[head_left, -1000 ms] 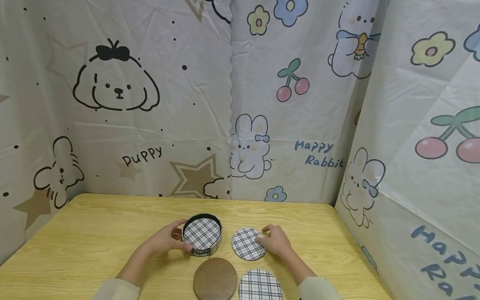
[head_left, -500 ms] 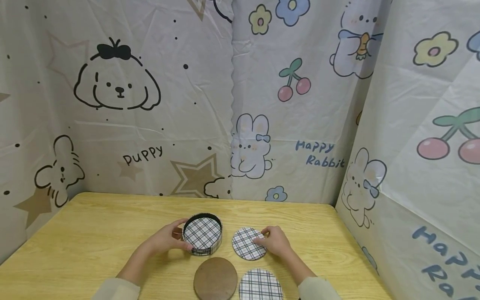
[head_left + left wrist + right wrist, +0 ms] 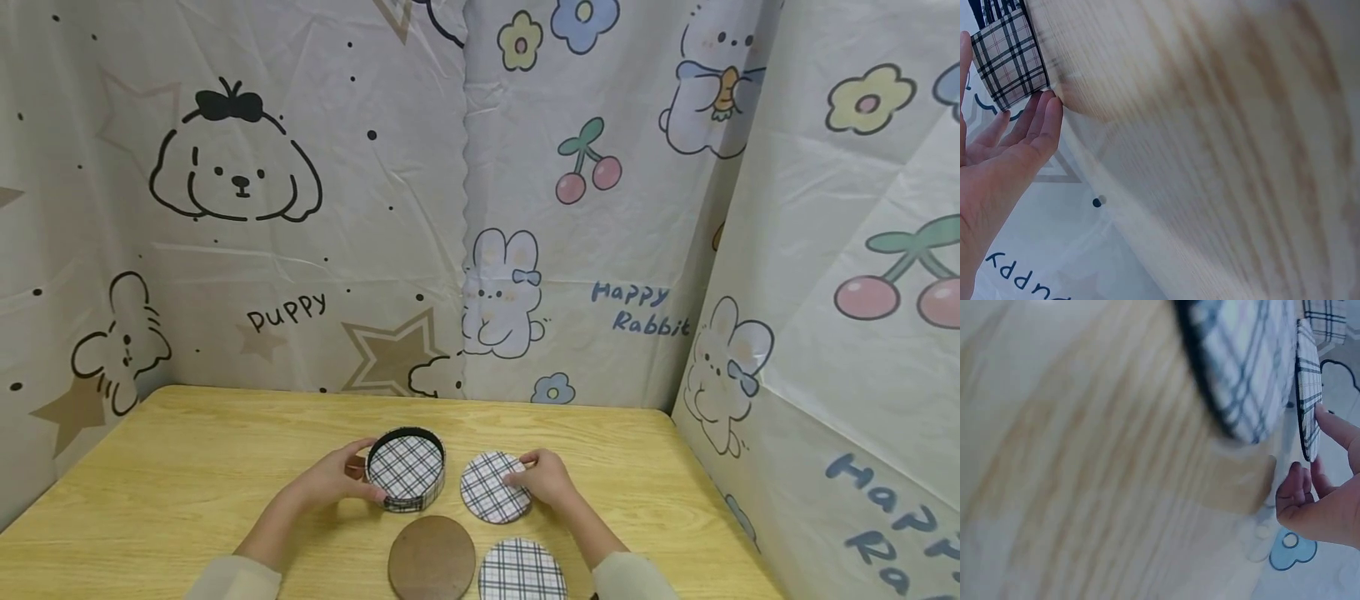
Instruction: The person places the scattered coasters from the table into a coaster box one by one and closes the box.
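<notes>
In the head view a round plaid coaster holder (image 3: 437, 485) with a dark inner wall stands on the table, a plaid coaster (image 3: 406, 467) lying inside it. My left hand (image 3: 330, 479) holds the holder from its left side, thumb at the front and fingers at the back; the left wrist view shows fingertips against its plaid wall (image 3: 1010, 59). To the right of it, my right hand (image 3: 551, 479) pinches another plaid coaster (image 3: 491, 490) by its right edge, thumb on top and fingers below. The right wrist view shows this coaster (image 3: 1309, 394) edge-on, apparently off the table.
Nearer the person lie a brown round disc (image 3: 431, 558) and another plaid coaster (image 3: 522, 571), side by side on the wooden table (image 3: 187, 475); the frame's lower edge cuts both. Printed curtains (image 3: 375, 250) hang behind the table and at its sides.
The right hand has shifted slightly to the left with the pinched coaster, which looks a little raised and turned. The left hand and the holder stay in place.
</notes>
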Available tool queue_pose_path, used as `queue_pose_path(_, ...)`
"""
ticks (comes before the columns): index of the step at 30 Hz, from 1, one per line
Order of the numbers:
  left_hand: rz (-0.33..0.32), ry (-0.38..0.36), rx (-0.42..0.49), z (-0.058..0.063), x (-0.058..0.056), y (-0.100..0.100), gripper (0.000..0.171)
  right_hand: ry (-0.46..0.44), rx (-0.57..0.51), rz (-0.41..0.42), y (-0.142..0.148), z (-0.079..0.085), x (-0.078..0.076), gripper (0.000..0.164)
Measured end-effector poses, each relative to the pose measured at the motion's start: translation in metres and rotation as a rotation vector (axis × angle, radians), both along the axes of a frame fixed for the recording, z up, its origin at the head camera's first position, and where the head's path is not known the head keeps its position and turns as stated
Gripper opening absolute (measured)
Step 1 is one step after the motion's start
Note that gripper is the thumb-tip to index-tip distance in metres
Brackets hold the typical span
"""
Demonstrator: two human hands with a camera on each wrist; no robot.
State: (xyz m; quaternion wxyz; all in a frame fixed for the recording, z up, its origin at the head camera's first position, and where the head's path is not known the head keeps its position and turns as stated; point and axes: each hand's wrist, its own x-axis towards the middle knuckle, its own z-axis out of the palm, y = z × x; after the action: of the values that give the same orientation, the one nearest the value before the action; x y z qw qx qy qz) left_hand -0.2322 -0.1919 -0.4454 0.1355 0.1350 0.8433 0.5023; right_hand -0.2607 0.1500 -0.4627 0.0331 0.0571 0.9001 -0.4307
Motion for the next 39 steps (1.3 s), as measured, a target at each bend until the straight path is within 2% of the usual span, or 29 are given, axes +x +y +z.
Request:
queue_pose_path(5,0.009,0.006,-0.011,0.000,0.000,0.000,0.092,-0.024,-0.104,-0.023,-0.006,0.008,0.002,0.047)
queue_pose_path(12,0.008,0.007,-0.011,-0.001,0.000,0.000,0.093,-0.065,-0.172,-0.064,-0.005,0.003,-0.003,0.046)
queue_pose_path(19,0.010,0.011,-0.015,-0.002,0.000,0.000,0.093,-0.101,-0.309,-0.042,0.000,0.003,-0.002,0.047)
queue_pose_path(28,-0.013,0.013,0.006,-0.002,-0.002,-0.001,0.092,-0.085,-0.502,0.033,0.003,0.011,0.001,0.051)
queue_pose_path(33,-0.009,0.016,0.003,-0.002,-0.001,-0.001,0.091,-0.078,-0.546,0.059,0.004,0.018,0.001,0.052)
queue_pose_path(39,0.007,0.006,0.006,-0.001,0.001,0.000,0.092,-0.051,-0.543,0.096,0.004,0.023,-0.002,0.050)
